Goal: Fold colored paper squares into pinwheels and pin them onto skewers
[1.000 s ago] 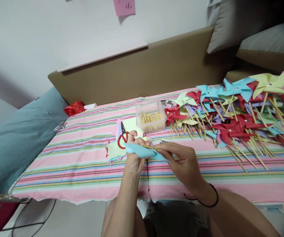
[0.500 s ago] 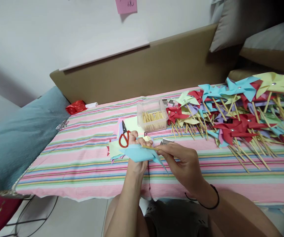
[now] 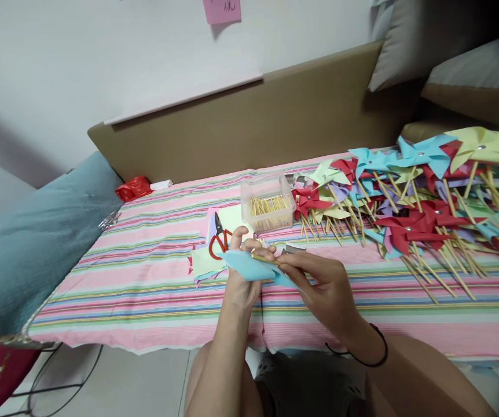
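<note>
A light blue paper pinwheel point(image 3: 252, 267) is held edge-on in front of me. My left hand point(image 3: 247, 278) grips it from below and behind, its fingers partly hidden by the paper. Between thumb and fingers, my right hand point(image 3: 325, 284) pinches a thin wooden stick point(image 3: 264, 259) that lies along the pinwheel's upper side. Just left of my left hand, scissors with red handles point(image 3: 218, 240) rest on a stack of coloured paper point(image 3: 206, 260). Behind the hands stands a clear plastic box point(image 3: 269, 223) with short wooden sticks inside.
A large heap of finished pinwheels point(image 3: 432, 214) on sticks covers the right side of the striped cloth point(image 3: 145, 278). A red plastic bag point(image 3: 134, 189) sits at the far left by a blue cushion point(image 3: 41, 243). A brown backrest point(image 3: 232, 133) rises behind.
The blue pinwheel has turned and shifted slightly right, so its right blade now lies close to my right fingers. Both hands keep their hold.
</note>
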`<state>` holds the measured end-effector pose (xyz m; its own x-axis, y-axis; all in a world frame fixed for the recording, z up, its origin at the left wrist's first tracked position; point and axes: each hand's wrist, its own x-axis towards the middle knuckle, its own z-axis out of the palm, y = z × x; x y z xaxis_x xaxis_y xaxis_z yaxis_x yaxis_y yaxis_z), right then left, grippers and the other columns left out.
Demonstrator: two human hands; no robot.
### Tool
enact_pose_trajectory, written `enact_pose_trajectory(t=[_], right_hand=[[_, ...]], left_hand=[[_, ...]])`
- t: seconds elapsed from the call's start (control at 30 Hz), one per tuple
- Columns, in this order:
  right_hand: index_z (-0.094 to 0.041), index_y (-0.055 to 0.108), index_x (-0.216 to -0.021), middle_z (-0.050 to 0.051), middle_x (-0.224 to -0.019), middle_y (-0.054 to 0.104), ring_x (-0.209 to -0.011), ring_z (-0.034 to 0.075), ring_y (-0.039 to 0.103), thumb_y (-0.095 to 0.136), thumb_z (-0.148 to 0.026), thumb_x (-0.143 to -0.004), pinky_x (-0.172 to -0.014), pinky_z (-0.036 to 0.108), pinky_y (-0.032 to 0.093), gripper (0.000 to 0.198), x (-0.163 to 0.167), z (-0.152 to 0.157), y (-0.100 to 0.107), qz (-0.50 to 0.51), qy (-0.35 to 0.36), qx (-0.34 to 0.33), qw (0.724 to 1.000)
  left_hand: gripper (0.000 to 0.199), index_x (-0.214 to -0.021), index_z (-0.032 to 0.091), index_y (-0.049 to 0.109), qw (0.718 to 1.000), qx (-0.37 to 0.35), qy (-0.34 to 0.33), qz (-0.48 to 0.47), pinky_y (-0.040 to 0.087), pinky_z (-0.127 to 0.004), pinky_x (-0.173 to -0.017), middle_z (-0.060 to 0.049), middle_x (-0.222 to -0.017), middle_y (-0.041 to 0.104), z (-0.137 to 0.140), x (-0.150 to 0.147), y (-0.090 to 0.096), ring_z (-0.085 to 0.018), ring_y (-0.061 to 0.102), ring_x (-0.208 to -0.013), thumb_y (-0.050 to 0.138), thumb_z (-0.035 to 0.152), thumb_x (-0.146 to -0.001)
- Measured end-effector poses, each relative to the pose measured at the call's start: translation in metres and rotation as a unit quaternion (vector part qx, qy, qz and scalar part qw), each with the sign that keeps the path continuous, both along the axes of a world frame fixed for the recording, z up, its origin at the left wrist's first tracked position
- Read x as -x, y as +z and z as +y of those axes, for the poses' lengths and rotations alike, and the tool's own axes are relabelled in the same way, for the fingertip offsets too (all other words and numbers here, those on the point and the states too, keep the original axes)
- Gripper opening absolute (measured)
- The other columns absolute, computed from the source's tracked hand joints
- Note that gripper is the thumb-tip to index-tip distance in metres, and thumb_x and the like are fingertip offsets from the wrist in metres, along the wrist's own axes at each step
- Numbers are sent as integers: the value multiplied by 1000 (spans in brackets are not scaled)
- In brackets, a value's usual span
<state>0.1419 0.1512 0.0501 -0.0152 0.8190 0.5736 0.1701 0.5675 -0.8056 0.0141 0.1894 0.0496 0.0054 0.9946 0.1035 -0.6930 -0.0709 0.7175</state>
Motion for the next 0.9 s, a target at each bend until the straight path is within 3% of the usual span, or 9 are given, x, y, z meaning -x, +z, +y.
enact_pose_trajectory(t=[0.17,0.47,0.6,0.73,0.83,0.9], right_hand=[[-22,71,-86,3,-76,71,-70,17,64,55,-14,-86,-65,29,50,18,1,0,-1,1,1,7,1000],[-21,71,-84,2,-74,71,-63,14,59,56,-13,-86,-61,27,47,17,6,-3,-2,-3,-27,2,1000],[-20,70,-84,1,-72,69,-62,14,59,56,-16,-86,-58,26,46,15,7,-2,-3,0,-32,16,999],[-20,67,-92,3,-77,71,-68,16,65,53,-22,-86,-63,27,51,15,0,5,-6,-1,27,91,995],[-19,62,-100,4,-82,73,-75,19,69,57,-31,-85,-69,30,54,19,-9,14,-16,-9,59,187,981],[-18,62,-96,6,-85,74,-79,20,69,58,-36,-83,-71,32,54,22,-14,19,-25,-23,77,243,967]], left_hand=[[67,-97,31,52,1000,-20,4,13,50,-25,-70,15,-53,51,-1,3,-5,-8,60,-50,91,31,-43],[49,-93,31,54,1000,-9,16,-9,49,-28,-72,14,-48,50,0,2,-2,-9,59,-47,84,40,-56],[57,-96,31,55,1000,-18,3,-15,49,-26,-73,14,-54,56,0,2,-4,-8,61,-52,89,29,-50],[60,-98,27,55,999,2,32,7,49,-23,-70,10,-69,62,6,4,-10,-9,64,-63,88,18,-49],[49,-96,22,55,991,46,125,10,49,-21,-68,5,-81,65,16,6,-15,-9,64,-70,83,15,-56],[45,-94,20,55,978,89,190,17,49,-20,-69,2,-84,65,23,9,-19,-9,64,-72,81,13,-58]])
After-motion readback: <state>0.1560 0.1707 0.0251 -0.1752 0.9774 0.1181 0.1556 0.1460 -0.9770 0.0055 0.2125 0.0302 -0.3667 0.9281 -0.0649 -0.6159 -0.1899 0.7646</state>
